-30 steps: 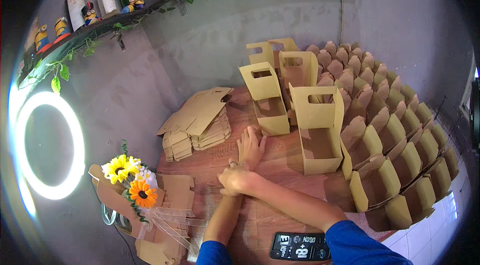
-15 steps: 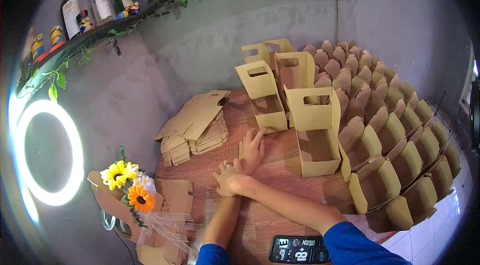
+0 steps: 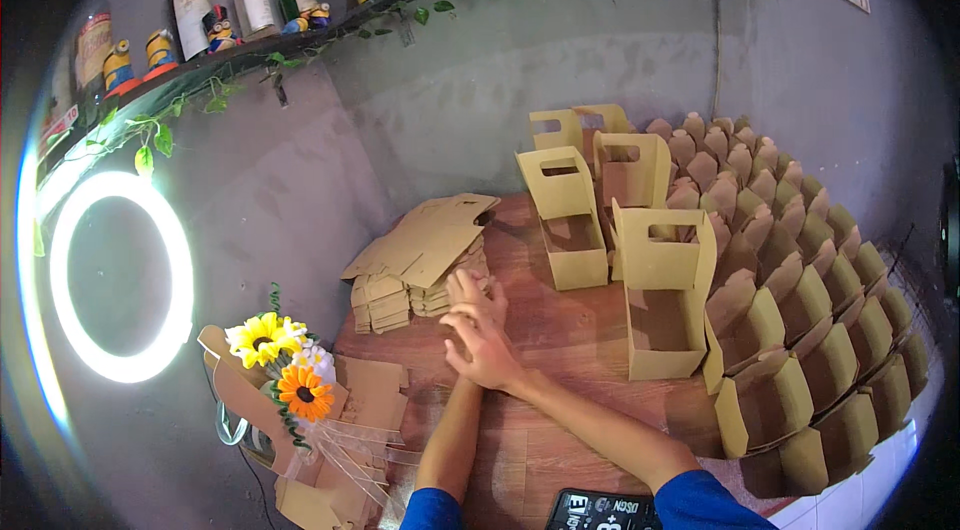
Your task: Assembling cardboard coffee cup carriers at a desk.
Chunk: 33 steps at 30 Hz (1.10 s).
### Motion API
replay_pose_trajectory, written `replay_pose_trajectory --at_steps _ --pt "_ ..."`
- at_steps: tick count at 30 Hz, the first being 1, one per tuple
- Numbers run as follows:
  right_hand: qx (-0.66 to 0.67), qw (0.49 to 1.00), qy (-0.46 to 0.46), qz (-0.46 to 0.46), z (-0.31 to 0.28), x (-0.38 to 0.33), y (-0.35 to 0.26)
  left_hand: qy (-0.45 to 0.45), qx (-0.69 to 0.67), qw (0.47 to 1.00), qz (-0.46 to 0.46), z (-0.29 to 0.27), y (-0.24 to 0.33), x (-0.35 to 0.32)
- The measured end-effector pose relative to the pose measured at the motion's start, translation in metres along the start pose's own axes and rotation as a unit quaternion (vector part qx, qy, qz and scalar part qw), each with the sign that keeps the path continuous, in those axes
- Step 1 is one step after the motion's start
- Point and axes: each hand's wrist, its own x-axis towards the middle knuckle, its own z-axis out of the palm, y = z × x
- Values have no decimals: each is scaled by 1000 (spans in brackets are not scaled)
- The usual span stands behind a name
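Note:
My left hand (image 3: 484, 296) is at the near right edge of a stack of flat, folded brown cardboard boxes (image 3: 425, 238). Its fingers are loosely bent and apart, with nothing seen in them; whether they touch the stack I cannot tell. Crossing over my left wrist is my right hand (image 3: 486, 350), fingers curved and spread, holding nothing. It partly hides the left hand. To the right stand several made-up cardboard boxes with cut-out handles, among them a near one (image 3: 665, 295) and one farther back (image 3: 568, 220).
Rows of open cardboard boxes (image 3: 765, 400) crowd the table's right side. Artificial flowers (image 3: 305, 392) and flat cardboard (image 3: 375, 390) lie at the near left. A phone (image 3: 600, 510) sits at the front edge. There is a lit ring light (image 3: 72, 280) at the left, below a bottle shelf (image 3: 330, 35).
My left hand has drawn away from the handled box, leftward to the folded stack. My right hand has shifted slightly, its fingers lifting and spreading. The whole view has swung, moving the scene rightward and down.

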Motion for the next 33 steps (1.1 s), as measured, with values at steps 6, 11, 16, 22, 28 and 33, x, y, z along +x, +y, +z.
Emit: replay_pose_trajectory --at_steps 6,11,16,22,28,33 --pt "-56 991 115 -34 -7 -5 25 96 124 986 48 -57 -8 38" --pt "-23 975 61 212 9 -10 45 -30 153 987 -35 -62 -64 35" --pt "-46 976 39 209 5 -14 46 -43 155 987 -29 -72 -57 40" --pt "18 978 57 202 7 -3 53 97 154 982 52 -102 -32 64" --pt "220 950 63 213 -25 21 38 176 37 976 127 -142 18 76" --pt "304 940 44 150 -53 46 4 182 -69 971 136 -165 56 71"
